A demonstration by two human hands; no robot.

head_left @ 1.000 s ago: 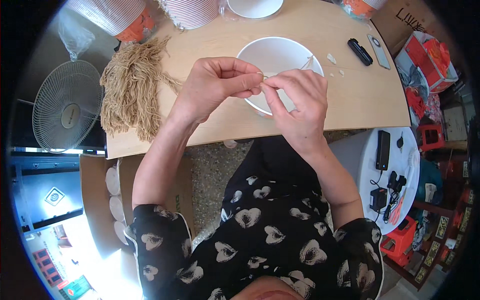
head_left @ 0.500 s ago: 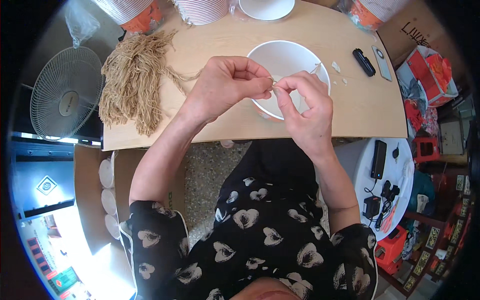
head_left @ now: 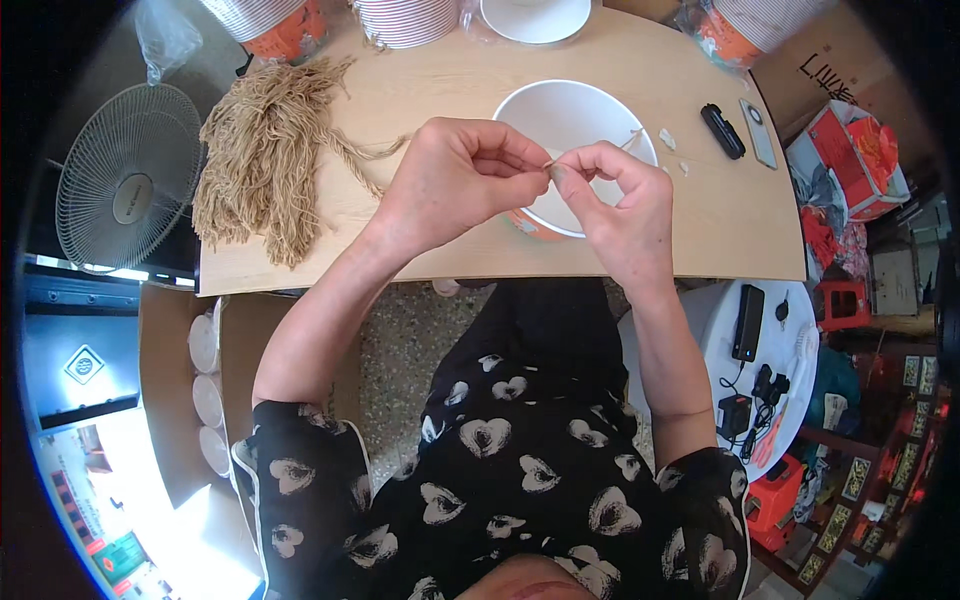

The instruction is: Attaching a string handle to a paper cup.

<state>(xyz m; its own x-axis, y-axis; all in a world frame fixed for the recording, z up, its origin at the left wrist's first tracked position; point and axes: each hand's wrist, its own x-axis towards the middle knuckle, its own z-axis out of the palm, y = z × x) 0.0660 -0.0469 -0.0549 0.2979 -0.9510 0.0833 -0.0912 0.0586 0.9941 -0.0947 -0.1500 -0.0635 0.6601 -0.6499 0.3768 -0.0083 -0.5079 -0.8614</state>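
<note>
Above the near part of a white paper bucket (head_left: 575,105), my left hand (head_left: 440,190) and my right hand (head_left: 635,220) meet fingertip to fingertip. Both are closed in a pinch on a thin tan string (head_left: 550,164), of which only a short bit shows between the fingers. A tan strand end also sticks up by the bucket's right rim; whether it is the same string I cannot tell. Left of the bucket lies a thick bundle of tan strings (head_left: 265,165), with a few twisted strands trailing toward my left wrist.
Stacked paper buckets (head_left: 405,22) and a white bowl-like container (head_left: 535,18) stand along the far edge. A black device (head_left: 723,131) and a phone (head_left: 758,133) lie at the right, near white scraps (head_left: 667,139). A round white stool (head_left: 715,345) holds chargers and cables; a fan (head_left: 130,190) stands left.
The view has shifted slightly. My hands stay pinched together over the bucket, with the right fingertips slightly repositioned on the string. The bundle has not visibly moved.
</note>
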